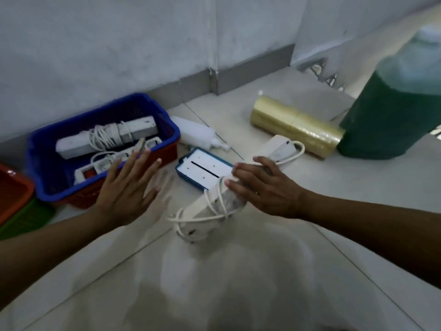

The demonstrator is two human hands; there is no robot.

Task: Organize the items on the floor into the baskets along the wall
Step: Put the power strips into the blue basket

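Observation:
My right hand (260, 185) grips a white power strip (210, 206) wound with its own cable, lifted at a tilt above the floor tiles. My left hand (128, 187) hovers flat with fingers spread, holding nothing, just in front of the blue basket (45, 149). That basket sits by the wall, nested in a red one, and holds several white power strips with coiled cords (107, 137). On the floor beyond my hands lie a blue-edged white device (200, 169), a white squeeze bottle (198, 134) and a stack of clear tape rolls (296, 126).
An orange basket (12, 189) over a green one (26, 218) stands at the far left. A large green water jug (391, 111) stands at the right, next to the tape. A grey skirting board runs along the wall behind.

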